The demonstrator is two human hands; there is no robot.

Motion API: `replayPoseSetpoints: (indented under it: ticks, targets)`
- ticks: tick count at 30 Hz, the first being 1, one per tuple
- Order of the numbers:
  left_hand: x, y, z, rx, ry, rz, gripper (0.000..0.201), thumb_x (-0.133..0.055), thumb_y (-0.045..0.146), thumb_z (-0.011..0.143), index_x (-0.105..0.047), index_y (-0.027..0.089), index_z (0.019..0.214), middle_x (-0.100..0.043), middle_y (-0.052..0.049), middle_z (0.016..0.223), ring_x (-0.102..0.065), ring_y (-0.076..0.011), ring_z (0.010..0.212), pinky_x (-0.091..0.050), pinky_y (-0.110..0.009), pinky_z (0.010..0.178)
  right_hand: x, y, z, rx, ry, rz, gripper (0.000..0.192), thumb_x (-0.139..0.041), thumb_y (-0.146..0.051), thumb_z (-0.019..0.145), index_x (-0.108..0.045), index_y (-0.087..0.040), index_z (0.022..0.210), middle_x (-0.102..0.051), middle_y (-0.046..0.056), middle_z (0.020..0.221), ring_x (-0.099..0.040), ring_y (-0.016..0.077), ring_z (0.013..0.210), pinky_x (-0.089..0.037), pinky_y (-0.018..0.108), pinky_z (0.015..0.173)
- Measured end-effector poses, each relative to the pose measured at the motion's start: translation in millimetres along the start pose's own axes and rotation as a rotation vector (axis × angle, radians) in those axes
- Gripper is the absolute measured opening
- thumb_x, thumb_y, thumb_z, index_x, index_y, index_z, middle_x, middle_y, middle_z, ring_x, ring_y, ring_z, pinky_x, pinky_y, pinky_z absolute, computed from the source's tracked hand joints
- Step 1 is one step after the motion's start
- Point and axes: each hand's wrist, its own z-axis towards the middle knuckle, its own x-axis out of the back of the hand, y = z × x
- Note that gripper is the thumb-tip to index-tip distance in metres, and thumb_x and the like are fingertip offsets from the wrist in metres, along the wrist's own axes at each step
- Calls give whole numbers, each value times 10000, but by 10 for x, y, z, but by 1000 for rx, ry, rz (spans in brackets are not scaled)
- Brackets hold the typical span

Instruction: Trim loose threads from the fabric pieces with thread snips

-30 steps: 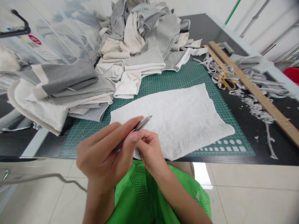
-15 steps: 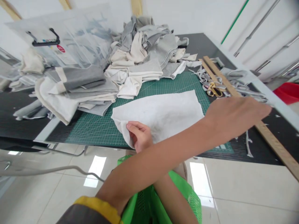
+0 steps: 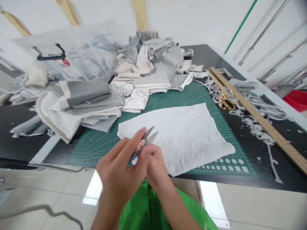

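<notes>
White fabric (image 3: 177,137), a single flat piece, lies on the green cutting mat (image 3: 100,143) in the middle of the frame, its near edge hanging just past the bench front where both hands meet. The left hand (image 3: 120,169) has its fingers closed around a pair of thread snips (image 3: 144,142), blades slightly parted and pointing up and away over the cloth; the right hand (image 3: 155,164) pinches the fabric's near edge just below them. With fingertips so close to the blades, a nick to the right hand looks the likeliest mishap, and a careless bite could cut into the cloth itself. Beyond the mat, folded grey and cream fabric pieces (image 3: 83,99) are stacked at left, and a looser heap (image 3: 153,57) at upper centre. A long wooden ruler (image 3: 261,123), gold-handled scissors (image 3: 225,102) and trimmed scraps (image 3: 256,127) lie along the right of the black bench (image 3: 263,172). Pale glossy floor tiles (image 3: 251,204) show below, white wall above.
</notes>
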Motion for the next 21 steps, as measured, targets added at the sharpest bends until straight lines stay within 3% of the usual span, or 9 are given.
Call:
replayPoseSetpoints:
  ticks: [2,6,16,21]
  targets:
    - [143,-341,-179,43,-9,59,299,-696,242,928,-704,206,1225,-696,8,792,-625,-68,630,-473,-197,595,2,-1,-9,-77,12,34,217,-866,-392,704,-791,-196,760,-679,-14,658,-545,94,613,-416,227,613]
    - [353,-735,-374,-121,-127,119,316,-720,262,917,-705,189,1224,-700,18,774,-613,-47,568,-450,-189,561,-4,2,-3,-172,48,56,229,-901,-381,666,-811,-204,780,-700,-8,675,-573,97,649,-419,216,641]
    - [285,-866,-337,-301,-201,189,252,-697,281,939,-709,156,1157,-686,22,711,-566,-54,520,-427,-224,564,-34,-13,-36,-126,61,21,190,-905,-387,669,-814,-251,763,-722,-24,682,-585,92,643,-424,220,636]
    - [304,-868,-330,-312,-209,165,251,-709,249,927,-714,147,1156,-672,20,701,-555,-58,543,-426,-226,583,-35,-17,-41,-97,48,-4,166,-885,-389,702,-813,-258,773,-708,-33,664,-580,92,624,-432,227,627]
